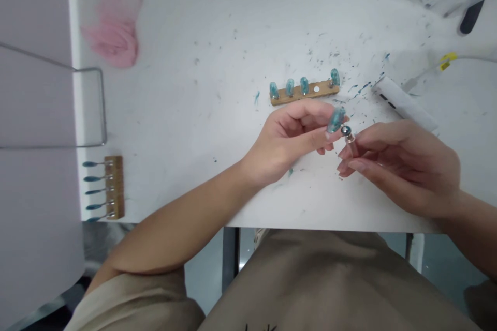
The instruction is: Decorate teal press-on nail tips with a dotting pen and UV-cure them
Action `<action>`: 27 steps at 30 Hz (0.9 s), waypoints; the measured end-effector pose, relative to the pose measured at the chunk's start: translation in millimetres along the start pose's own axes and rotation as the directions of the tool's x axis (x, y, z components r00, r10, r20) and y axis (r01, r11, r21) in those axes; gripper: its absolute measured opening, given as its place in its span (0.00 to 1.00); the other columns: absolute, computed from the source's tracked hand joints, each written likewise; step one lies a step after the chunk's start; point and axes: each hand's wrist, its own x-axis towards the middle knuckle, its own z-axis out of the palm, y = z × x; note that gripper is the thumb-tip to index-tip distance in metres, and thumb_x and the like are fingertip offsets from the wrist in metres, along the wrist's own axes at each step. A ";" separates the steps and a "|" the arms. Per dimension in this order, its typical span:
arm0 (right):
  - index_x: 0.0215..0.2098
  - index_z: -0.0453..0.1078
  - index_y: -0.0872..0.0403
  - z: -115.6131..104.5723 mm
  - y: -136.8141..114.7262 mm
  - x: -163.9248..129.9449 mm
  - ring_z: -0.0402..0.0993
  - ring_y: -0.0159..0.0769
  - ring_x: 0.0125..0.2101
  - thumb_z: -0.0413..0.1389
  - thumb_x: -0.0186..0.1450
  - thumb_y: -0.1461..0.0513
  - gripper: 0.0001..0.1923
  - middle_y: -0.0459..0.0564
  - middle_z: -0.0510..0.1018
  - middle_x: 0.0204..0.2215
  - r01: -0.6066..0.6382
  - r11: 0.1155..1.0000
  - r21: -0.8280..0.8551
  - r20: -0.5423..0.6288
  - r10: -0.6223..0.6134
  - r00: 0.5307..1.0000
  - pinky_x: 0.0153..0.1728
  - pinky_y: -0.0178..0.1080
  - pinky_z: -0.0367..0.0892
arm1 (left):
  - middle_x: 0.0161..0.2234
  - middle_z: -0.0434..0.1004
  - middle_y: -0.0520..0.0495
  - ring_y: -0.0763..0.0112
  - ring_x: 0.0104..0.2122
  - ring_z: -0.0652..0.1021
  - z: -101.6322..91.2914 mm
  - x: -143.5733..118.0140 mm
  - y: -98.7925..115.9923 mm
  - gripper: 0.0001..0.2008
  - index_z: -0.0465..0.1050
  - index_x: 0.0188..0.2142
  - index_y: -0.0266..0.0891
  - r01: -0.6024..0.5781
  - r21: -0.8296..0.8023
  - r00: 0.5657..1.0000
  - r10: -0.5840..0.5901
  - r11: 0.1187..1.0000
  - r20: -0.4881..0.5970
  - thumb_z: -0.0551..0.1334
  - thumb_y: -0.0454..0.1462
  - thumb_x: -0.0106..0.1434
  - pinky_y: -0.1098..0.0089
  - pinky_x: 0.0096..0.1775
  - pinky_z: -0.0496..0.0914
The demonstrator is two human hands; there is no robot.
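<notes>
Teal and glossy, the nail tip [336,119] sits pinched at the fingers of the left hand [289,139], above the desk [217,36]. It looks light, thin and slippery, likely best held by its side edges. The right hand [399,165] pinches a small metal-headed holder [347,132] just beside it. The wooden rack [303,91] lies near behind; open room spreads leftward, the desk's front edge close below.
</notes>
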 end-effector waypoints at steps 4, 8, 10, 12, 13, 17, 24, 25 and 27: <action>0.56 0.78 0.45 1.4 -0.3 0.7 0.87 0.27 0.43 0.65 0.76 0.68 0.14 0.44 0.84 0.47 -0.019 0.999 0.045 -0.009 0.019 1.000 0.44 0.32 0.90 | 0.35 0.89 0.55 0.75 0.31 0.85 0.1 0.7 0.1 0.13 0.87 0.40 0.46 -0.014 0.045 1.000 0.014 0.999 -0.002 0.86 0.45 0.63 0.73 0.35 0.82; 0.55 0.78 0.45 1.5 -1.8 0.3 0.88 0.28 0.41 0.65 0.76 0.68 0.13 0.44 0.85 0.46 -0.043 0.997 0.062 -0.020 0.044 0.999 0.43 0.34 0.90 | 0.37 0.90 0.54 0.75 0.31 0.85 -0.2 0.0 -0.2 0.13 0.86 0.41 0.46 -0.005 0.046 1.000 0.005 0.999 -0.004 0.84 0.46 0.65 0.73 0.35 0.82; 0.55 0.79 0.45 1.4 -2.1 0.0 0.87 0.29 0.41 0.65 0.76 0.67 0.13 0.45 0.85 0.46 -0.050 0.996 0.069 -0.025 0.051 0.998 0.42 0.35 0.90 | 0.36 0.89 0.54 0.75 0.31 0.85 0.0 -0.5 -0.2 0.14 0.86 0.40 0.46 0.005 0.051 1.000 -0.005 0.999 -0.016 0.84 0.47 0.65 0.72 0.36 0.82; 0.54 0.79 0.45 1.2 -1.7 -0.1 0.87 0.29 0.41 0.65 0.76 0.67 0.13 0.44 0.85 0.46 -0.048 0.996 0.076 -0.026 0.050 0.998 0.42 0.35 0.90 | 0.35 0.88 0.55 0.74 0.31 0.85 0.3 -0.8 0.1 0.15 0.85 0.40 0.46 0.010 0.059 1.000 -0.009 0.998 -0.026 0.85 0.47 0.63 0.71 0.36 0.82; 0.55 0.79 0.44 1.1 -1.2 -0.1 0.87 0.29 0.41 0.65 0.76 0.67 0.13 0.44 0.85 0.46 -0.049 0.996 0.077 -0.025 0.051 0.998 0.42 0.35 0.90 | 0.35 0.88 0.55 0.74 0.31 0.85 0.5 -1.0 0.2 0.16 0.85 0.39 0.46 0.012 0.062 1.000 -0.010 0.998 -0.028 0.85 0.48 0.63 0.71 0.36 0.82; 0.56 0.78 0.44 1.1 0.0 0.3 0.87 0.26 0.42 0.65 0.77 0.68 0.15 0.42 0.84 0.47 -0.042 0.996 0.077 -0.001 0.042 0.999 0.43 0.33 0.89 | 0.36 0.89 0.55 0.76 0.31 0.84 0.6 -1.1 0.2 0.13 0.87 0.40 0.46 0.004 0.032 1.000 -0.003 0.999 -0.015 0.85 0.45 0.64 0.73 0.36 0.82; 0.56 0.80 0.44 1.6 -1.5 0.6 0.87 0.29 0.43 0.66 0.76 0.66 0.14 0.44 0.85 0.48 -0.044 0.997 0.067 -0.012 0.045 0.999 0.44 0.34 0.90 | 0.36 0.89 0.55 0.74 0.32 0.85 0.8 0.3 -0.1 0.16 0.86 0.40 0.46 0.008 0.050 1.000 -0.007 0.999 -0.025 0.86 0.47 0.61 0.72 0.35 0.81; 0.56 0.80 0.44 1.1 -1.2 0.4 0.87 0.28 0.42 0.66 0.76 0.67 0.14 0.44 0.86 0.48 -0.038 0.998 0.054 -0.007 0.039 0.999 0.44 0.34 0.90 | 0.36 0.89 0.55 0.74 0.33 0.85 0.9 0.4 0.1 0.16 0.86 0.40 0.46 0.009 0.048 1.000 -0.007 0.999 -0.028 0.87 0.46 0.61 0.72 0.35 0.81; 0.57 0.79 0.44 -0.3 0.1 -0.3 0.87 0.27 0.43 0.65 0.76 0.67 0.15 0.44 0.86 0.49 -0.015 1.000 0.025 0.015 0.015 1.000 0.45 0.31 0.89 | 0.36 0.88 0.56 0.76 0.32 0.84 0.6 0.3 0.0 0.15 0.87 0.40 0.47 0.003 0.024 1.000 -0.002 1.000 -0.015 0.87 0.44 0.61 0.73 0.36 0.81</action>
